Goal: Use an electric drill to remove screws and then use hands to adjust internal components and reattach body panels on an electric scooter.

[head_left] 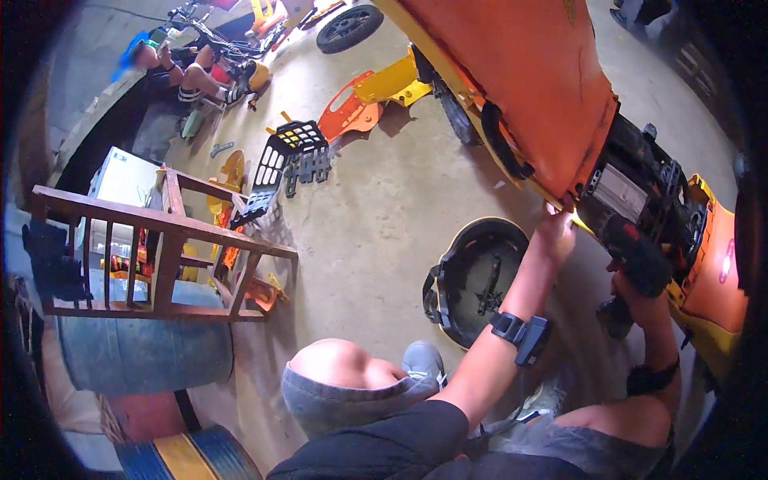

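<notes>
An orange scooter (520, 72) with yellow lower trim stands to my right, its dark inner parts exposed behind the front panel. My right hand (638, 294) grips a black cordless drill (632, 246) with a red patch, its front end pointing at the trim's edge. Bright light falls on the yellow trim there. My left hand (560, 230) is at that same edge, close to the drill's front, fingers pressed together; whatever they pinch is hidden. Below my left forearm lies an upturned helmet (462, 258) with small dark parts inside.
A wooden chair (170, 276) lies tipped by a blue barrel (152, 348) at left. Black plastic grilles (272, 164), an orange panel (350, 114), a yellow panel (394, 82) and a wheel (350, 30) are on the floor. Another person (192, 76) sits at far left.
</notes>
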Demonstrator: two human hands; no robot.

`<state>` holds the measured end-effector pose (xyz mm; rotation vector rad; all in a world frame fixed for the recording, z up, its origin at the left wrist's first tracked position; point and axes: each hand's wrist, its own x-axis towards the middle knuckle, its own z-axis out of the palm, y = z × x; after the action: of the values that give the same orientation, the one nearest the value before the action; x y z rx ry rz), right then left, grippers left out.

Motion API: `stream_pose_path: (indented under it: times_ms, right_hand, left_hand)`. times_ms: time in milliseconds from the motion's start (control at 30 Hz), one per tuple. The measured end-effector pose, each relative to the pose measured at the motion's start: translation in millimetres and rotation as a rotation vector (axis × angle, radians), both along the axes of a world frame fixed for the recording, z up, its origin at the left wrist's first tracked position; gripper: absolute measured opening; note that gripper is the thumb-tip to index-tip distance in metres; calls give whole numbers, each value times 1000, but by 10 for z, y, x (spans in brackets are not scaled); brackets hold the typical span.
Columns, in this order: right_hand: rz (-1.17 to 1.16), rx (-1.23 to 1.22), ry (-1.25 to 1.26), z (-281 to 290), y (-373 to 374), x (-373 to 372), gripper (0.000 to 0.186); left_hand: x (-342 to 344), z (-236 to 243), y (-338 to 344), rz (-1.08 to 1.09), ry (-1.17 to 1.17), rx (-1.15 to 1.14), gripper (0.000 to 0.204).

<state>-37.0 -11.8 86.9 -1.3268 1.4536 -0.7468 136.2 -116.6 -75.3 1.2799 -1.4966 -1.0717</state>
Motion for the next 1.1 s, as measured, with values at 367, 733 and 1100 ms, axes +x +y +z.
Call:
stream_pose_path:
  times_ms: [367,733,1100]
  right_hand:
    - [-60,20,5,157,-40,-78,36]
    - [50,-9,13,269,-173,103,25]
    - [36,75,-143,494,-259,73,29]
  left_hand:
    - [-180,365,1,-9,1147,607,41]
    - [46,137,86,158,1281,598,52]
    - [-13,356,106,98,1318,552,56]
